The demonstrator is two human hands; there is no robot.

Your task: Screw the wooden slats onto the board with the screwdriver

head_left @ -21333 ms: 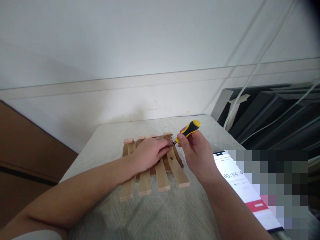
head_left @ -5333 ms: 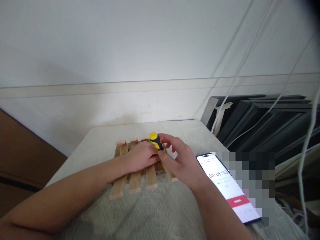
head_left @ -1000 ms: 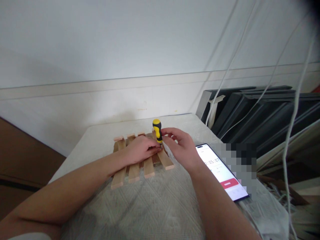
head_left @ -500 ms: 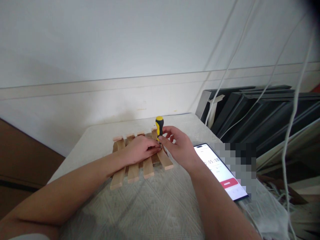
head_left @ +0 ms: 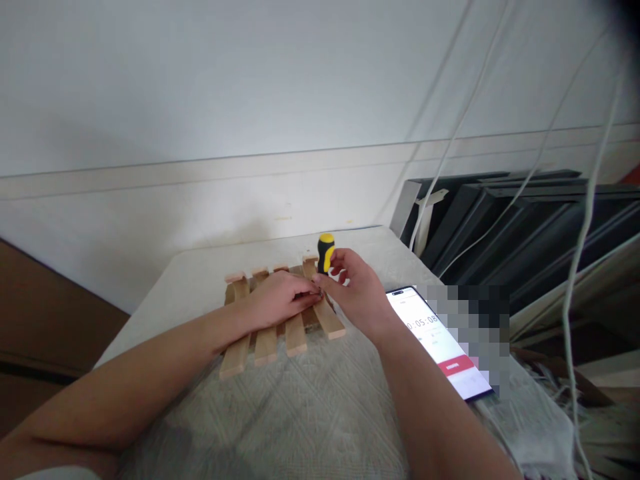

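Note:
My right hand (head_left: 353,287) grips a short screwdriver (head_left: 326,252) with a black and yellow handle, thumb and fingers around its lower part. It stands nearly upright over the right-hand slat of a small wooden slatted piece (head_left: 296,337). My left hand (head_left: 285,297) lies across the slats, its fingertips pressed together by the screwdriver's lower end. Whatever those fingertips hold is too small and hidden to name. The screwdriver's tip is hidden too. Several pale slats sit side by side on crosspieces that my left hand and forearm partly cover.
A phone (head_left: 440,343) showing a timer lies right of my right forearm, on a table with a patterned, light cover (head_left: 280,413). Behind the table rises a white wall (head_left: 225,207). Dark panels (head_left: 480,220) lean at the right, with white cables (head_left: 583,233) hanging before them.
The screwdriver's handle has turned, its yellow stripe going from the left side to the right, and its top has shifted slightly right. My left hand keeps its place on the slats.

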